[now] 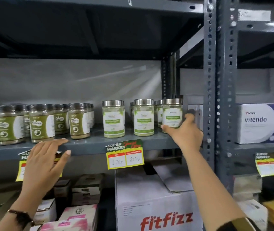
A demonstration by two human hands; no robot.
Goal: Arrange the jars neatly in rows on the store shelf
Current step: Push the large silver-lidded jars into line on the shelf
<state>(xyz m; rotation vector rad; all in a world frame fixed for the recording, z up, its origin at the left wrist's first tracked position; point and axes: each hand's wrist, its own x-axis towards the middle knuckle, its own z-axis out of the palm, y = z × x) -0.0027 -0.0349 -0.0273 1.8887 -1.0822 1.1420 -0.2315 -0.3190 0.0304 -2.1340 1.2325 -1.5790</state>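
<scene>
Straightening the front row of jars, from the right end.

Our left hand [44, 161] rests spread and empty on the shelf [89, 145] edge below the dark-lidded jars [41, 122]. Mid-shelf, two silver-lidded jars [113, 118] stand spaced apart. Our right hand [185, 130] wraps the rightmost jar [172, 115], fingers loosely around its base. Next, we judge, it needs nudging level with its neighbours.

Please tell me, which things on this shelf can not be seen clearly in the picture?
- Head view: back rows of silver-lid jars, hidden by the front jars.
- Jar label text: blurred, too small.
- Right hand at the rightmost jar: the grip cannot be confirmed.
- Left price tag: covered by the left hand.
</scene>
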